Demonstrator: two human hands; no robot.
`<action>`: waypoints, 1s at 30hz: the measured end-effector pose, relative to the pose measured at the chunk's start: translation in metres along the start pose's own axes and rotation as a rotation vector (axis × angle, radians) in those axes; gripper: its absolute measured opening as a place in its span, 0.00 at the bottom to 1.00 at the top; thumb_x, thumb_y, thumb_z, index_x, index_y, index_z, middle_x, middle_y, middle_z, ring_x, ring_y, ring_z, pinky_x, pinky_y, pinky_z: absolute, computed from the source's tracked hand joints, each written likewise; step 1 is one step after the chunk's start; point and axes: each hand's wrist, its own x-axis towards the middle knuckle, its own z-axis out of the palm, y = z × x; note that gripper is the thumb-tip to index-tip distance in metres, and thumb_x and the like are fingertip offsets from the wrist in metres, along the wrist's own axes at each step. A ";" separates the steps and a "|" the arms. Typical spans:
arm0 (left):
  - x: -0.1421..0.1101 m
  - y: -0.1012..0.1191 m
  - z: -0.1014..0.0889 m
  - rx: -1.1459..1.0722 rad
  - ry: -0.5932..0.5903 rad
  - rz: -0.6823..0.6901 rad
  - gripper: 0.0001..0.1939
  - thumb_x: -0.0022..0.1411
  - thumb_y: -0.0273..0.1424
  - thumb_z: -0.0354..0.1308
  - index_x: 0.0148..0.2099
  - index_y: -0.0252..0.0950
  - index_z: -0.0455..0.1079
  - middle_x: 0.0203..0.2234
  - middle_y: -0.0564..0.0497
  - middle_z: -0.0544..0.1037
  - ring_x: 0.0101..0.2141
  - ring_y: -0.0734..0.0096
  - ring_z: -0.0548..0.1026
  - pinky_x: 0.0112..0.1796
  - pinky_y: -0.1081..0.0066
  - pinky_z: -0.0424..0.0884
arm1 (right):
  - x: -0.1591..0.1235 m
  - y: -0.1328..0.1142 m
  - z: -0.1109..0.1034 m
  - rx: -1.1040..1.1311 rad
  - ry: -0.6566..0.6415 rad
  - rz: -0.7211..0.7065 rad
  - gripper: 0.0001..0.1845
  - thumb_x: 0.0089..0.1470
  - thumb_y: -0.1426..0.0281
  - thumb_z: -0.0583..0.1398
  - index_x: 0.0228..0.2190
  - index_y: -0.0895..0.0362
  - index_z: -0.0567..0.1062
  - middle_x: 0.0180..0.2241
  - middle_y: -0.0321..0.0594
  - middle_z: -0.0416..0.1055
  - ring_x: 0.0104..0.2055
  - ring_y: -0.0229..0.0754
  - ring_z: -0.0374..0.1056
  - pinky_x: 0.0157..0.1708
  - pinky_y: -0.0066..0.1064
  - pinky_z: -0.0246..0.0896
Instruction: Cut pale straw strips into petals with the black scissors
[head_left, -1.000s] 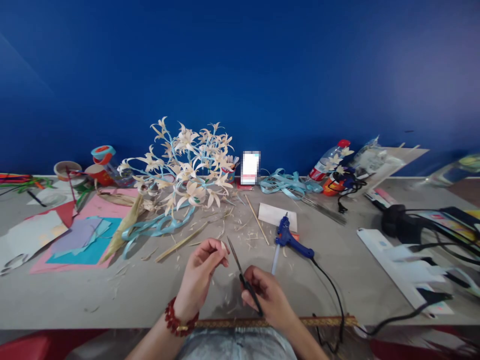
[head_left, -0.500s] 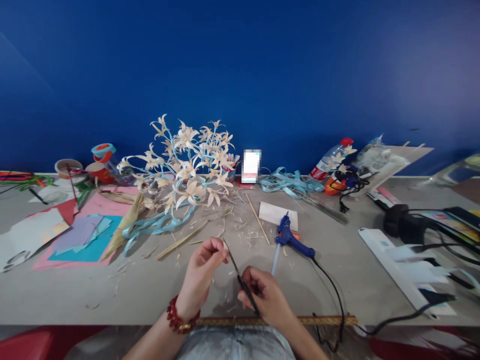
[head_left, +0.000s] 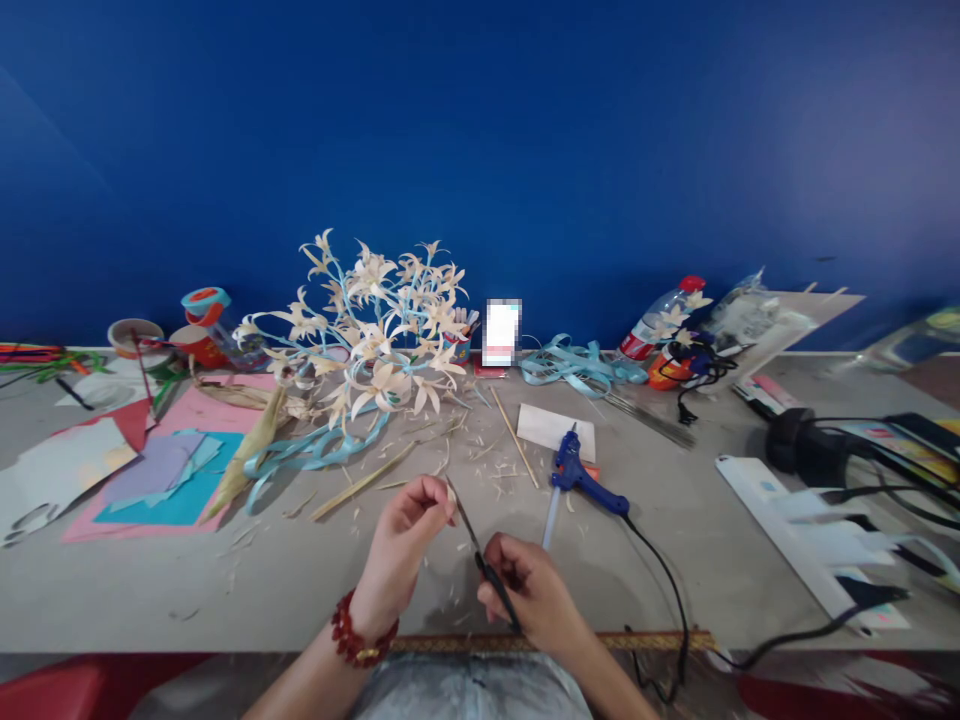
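My right hand [head_left: 529, 590] is wrapped round the black handles of a pair of scissors [head_left: 491, 580], whose blades point up and to the left. The blade tips reach the fingertips of my left hand [head_left: 412, 525], which are pinched together. A small pale piece shows at those fingertips, too small to name. A red bead bracelet [head_left: 346, 630] circles my left wrist. Beyond my hands, small pale scraps [head_left: 510, 475] are scattered over the grey table [head_left: 285, 590]. A blue glue gun [head_left: 581, 475] lies to the right of my right hand.
Pale flowers on blue stems [head_left: 375, 330] stand at the back left. Coloured paper [head_left: 176, 490] lies at left, with a dried husk [head_left: 244, 460] beside it. Blue ribbon [head_left: 577, 365], a phone [head_left: 502, 332] and a bottle [head_left: 660, 315] line the back. A white power strip [head_left: 780, 540] and cables lie right.
Hardly anything differs. Both hands and the scissors keep nearly the same place, and the left fingers stay pinched at the blade tips.
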 end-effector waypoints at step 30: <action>0.000 0.004 -0.006 0.045 -0.023 -0.031 0.08 0.57 0.32 0.63 0.31 0.35 0.68 0.25 0.53 0.70 0.29 0.74 0.66 0.34 0.74 0.62 | 0.004 0.011 -0.004 -0.012 0.069 0.024 0.22 0.46 0.55 0.66 0.20 0.53 0.60 0.15 0.26 0.59 0.16 0.33 0.55 0.19 0.25 0.50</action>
